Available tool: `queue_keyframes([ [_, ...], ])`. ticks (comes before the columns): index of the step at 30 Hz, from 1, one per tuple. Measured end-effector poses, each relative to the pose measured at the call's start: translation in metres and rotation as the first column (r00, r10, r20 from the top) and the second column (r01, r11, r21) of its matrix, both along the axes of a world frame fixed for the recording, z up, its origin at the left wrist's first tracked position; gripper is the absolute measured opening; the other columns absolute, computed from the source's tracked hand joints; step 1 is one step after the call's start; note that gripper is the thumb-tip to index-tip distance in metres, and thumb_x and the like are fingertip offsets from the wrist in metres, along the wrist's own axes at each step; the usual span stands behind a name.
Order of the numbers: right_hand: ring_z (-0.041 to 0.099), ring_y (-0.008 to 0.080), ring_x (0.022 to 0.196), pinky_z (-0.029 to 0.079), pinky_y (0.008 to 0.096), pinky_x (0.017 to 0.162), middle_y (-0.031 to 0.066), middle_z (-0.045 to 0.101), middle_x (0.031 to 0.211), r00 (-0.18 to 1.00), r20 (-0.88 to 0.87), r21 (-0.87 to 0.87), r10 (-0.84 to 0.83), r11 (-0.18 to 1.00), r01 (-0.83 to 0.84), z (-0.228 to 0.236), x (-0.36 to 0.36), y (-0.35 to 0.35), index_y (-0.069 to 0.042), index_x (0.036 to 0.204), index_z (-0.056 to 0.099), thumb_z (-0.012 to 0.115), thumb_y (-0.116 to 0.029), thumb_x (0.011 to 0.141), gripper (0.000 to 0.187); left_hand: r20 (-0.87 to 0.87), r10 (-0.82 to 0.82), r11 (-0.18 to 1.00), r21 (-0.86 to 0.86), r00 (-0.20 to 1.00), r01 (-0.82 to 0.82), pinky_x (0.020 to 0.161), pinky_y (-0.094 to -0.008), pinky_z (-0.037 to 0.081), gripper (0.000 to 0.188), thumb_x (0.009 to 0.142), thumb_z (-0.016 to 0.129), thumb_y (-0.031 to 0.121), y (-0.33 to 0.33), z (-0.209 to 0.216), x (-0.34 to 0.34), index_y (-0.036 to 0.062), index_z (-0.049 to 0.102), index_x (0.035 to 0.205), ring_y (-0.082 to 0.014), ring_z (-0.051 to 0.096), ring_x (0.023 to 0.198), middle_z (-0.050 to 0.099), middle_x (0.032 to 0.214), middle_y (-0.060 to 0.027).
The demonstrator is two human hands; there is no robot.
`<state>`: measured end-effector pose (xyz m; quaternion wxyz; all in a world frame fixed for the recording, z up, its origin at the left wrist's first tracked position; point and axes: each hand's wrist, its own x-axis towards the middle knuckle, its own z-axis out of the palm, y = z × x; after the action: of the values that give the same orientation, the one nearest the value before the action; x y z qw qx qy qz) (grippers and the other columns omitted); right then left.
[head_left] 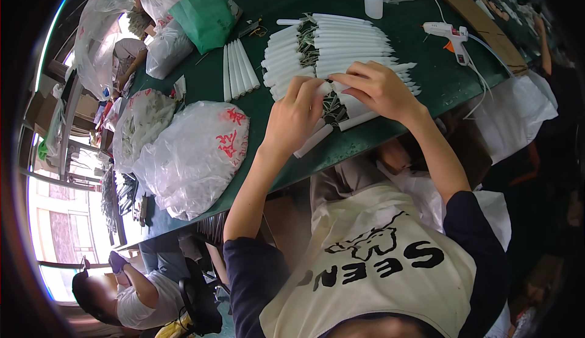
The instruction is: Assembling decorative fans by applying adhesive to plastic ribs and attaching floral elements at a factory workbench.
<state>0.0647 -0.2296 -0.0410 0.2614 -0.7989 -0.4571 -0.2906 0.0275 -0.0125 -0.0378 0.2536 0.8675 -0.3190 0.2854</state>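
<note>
Two rows of white candle-like sticks lie side by side on the dark green table (pixel 277 161). The right row (pixel 350 42) has pointed tips; blunt ends show in the left row (pixel 277 64). Thin greenish wires (pixel 306 44) run between the rows. At their near end, my left hand (pixel 297 117) is closed, with a bit of white stick between thumb and fingers. Close beside it, my right hand (pixel 381 91) pinches near the wires; its fingers hide what they hold. One loose white tube (pixel 314 141) lies just below my left hand.
Several white tubes (pixel 239 70) lie left of the rows, near scissors (pixel 260 31). Clear plastic bags (pixel 189 155) cover the table's left side; a green bag (pixel 204 16) stands behind. To the right are a corded glue gun (pixel 449 34) and a squeeze bottle (pixel 373 3). Someone sits lower left.
</note>
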Motion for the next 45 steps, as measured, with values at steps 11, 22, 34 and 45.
queue_keyframes([
  [11, 0.058, 0.0192, 0.062, 0.046, 0.0307, 0.054, 0.0030, 0.059, 0.079, 0.988, 0.139, 0.073, -0.067, 0.996, 0.057, 0.024, -0.027, -0.003, -0.011, 0.111, 0.069, 0.074, -0.015, 0.077, 0.034, -0.091, -0.057, 0.998, 0.036, 0.994, 0.061, 0.057, -0.0393, 0.050, 0.028, 0.085, 0.069, 0.014, -0.005, 0.029, -0.022, 0.0041, 0.060, 0.109, -0.0318, 0.063, 0.068, 0.061, 0.095, -0.0101],
  [22, 0.060, 0.0208, 0.066, 0.047, 0.0317, 0.055, 0.0037, 0.059, 0.077, 0.982, 0.168, 0.079, -0.090, 0.994, 0.077, 0.024, -0.032, -0.001, -0.009, 0.110, 0.068, 0.074, -0.016, 0.076, 0.035, -0.217, 0.012, 1.000, 0.021, 0.976, -0.008, 0.055, -0.0420, 0.048, 0.028, 0.089, 0.066, 0.018, -0.009, 0.037, -0.030, 0.0040, 0.054, 0.109, -0.0338, 0.063, 0.065, 0.063, 0.071, -0.0136],
  [34, 0.059, 0.0201, 0.063, 0.046, 0.0306, 0.053, 0.0033, 0.059, 0.076, 0.975, 0.202, 0.087, -0.090, 0.993, 0.074, 0.018, -0.031, -0.001, -0.009, 0.110, 0.069, 0.074, -0.017, 0.076, 0.036, -0.041, 0.013, 0.987, 0.161, 0.999, -0.006, 0.052, -0.0382, 0.046, 0.019, 0.088, 0.064, 0.018, -0.009, 0.041, -0.030, 0.0039, 0.058, 0.099, -0.0294, 0.062, 0.065, 0.061, 0.077, -0.0090],
  [45, 0.057, 0.0176, 0.062, 0.045, 0.0295, 0.052, 0.0001, 0.056, 0.074, 0.957, 0.257, 0.032, -0.134, 0.991, 0.130, 0.021, -0.036, -0.004, -0.011, 0.108, 0.071, 0.074, -0.020, 0.075, 0.035, 0.031, 0.021, 0.981, 0.194, 0.999, -0.027, 0.051, -0.0365, 0.045, 0.020, 0.086, 0.065, 0.018, -0.014, 0.036, -0.031, 0.0055, 0.058, 0.101, -0.0251, 0.061, 0.063, 0.056, 0.073, -0.0063],
])
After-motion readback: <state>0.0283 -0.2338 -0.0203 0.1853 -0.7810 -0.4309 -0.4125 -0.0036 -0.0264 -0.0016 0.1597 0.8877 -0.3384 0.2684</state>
